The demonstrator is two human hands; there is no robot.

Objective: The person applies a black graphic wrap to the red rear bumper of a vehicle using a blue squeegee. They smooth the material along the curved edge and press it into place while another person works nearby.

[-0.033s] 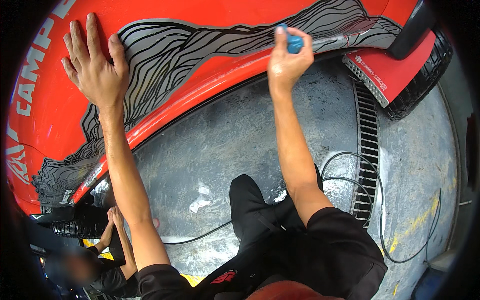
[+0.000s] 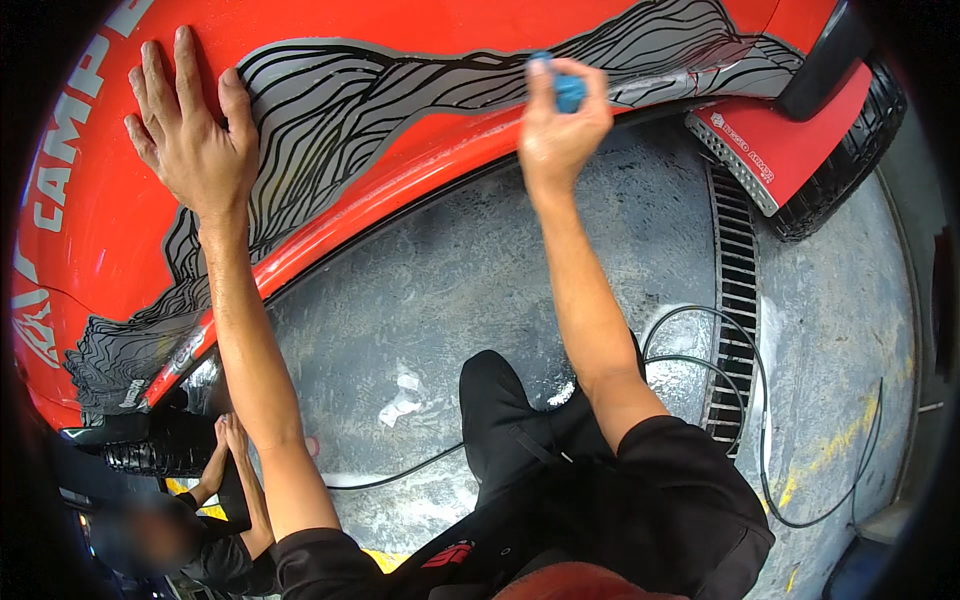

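A small blue object (image 2: 570,93), blurred so that I cannot tell its kind, is gripped in my right hand (image 2: 563,140). That hand is at the black-and-grey line-patterned graphic (image 2: 440,85) along the lower side of a red vehicle (image 2: 420,20); I cannot tell whether the object touches it. My left hand (image 2: 195,135) lies flat on the red panel, fingers spread and pointing away from me. Its thumb is beside the left end of the upper grey patch. Nothing is held in it.
A wheel (image 2: 850,150) with a red mud flap (image 2: 775,130) stands at the right. A floor drain grate (image 2: 735,280) and a black hose (image 2: 765,400) cross the wet floor. At the lower left, a person (image 2: 215,540) crouches by another wheel (image 2: 155,455).
My right hand has shifted a little to the left along the graphic with the blue object in it. My left hand has stayed in place.
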